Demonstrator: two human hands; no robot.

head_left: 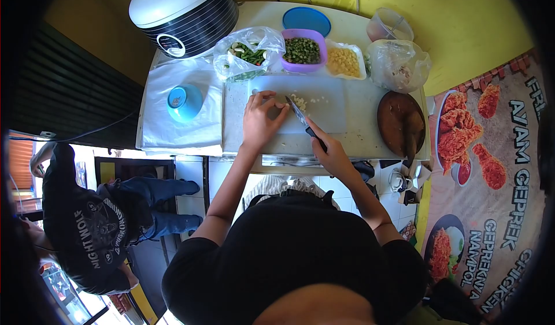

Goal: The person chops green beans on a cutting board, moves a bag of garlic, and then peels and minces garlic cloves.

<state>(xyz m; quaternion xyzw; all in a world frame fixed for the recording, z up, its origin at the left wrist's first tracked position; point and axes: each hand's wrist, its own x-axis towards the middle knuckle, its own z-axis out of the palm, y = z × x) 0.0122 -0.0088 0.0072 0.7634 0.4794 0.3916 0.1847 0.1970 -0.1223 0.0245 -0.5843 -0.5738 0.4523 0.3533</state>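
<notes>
My right hand (333, 156) is closed around the black handle of a small knife (299, 113). Its blade points up and left over a whitish translucent cutting board (326, 112). Close to the blade tip is my left hand (261, 121), its fingers curled and thumb bent in. Whatever its fingertips hold, if anything, is too small to make out. Small pale chopped bits (299, 102), possibly garlic, lie on the board around the blade.
Behind the board stand a bag of green chilies (250, 54), a purple tub of chopped greens (302, 51), a tray of yellowish pieces (343, 62) and a plastic bag (400, 67). A blue bowl (185, 102), rice cooker (184, 15) and stone mortar (393, 122) flank it. A person (87, 215) stands left.
</notes>
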